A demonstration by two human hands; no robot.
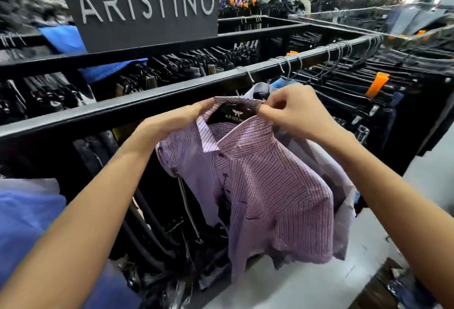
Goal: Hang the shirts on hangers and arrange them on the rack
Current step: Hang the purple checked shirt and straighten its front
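Observation:
A purple striped shirt point(265, 186) hangs on a black hanger point(233, 113) in front of the black rack rail point(147, 102). My left hand point(177, 118) grips the left side of its collar. My right hand point(292, 110) pinches the right side of the collar near the neck. The hanger's hook is mostly hidden behind the collar and my fingers. Just behind it a pale lilac shirt point(344, 186) and a light blue shirt point(282, 84) hang from the same rail.
Dark trousers point(344, 80) on metal hangers fill the rail to the right and the racks behind. A dark brand sign point(137, 4) stands on the rack at the back. Blue cloth point(27, 222) lies at lower left. Orange size tags point(375, 84) stick up among the trousers.

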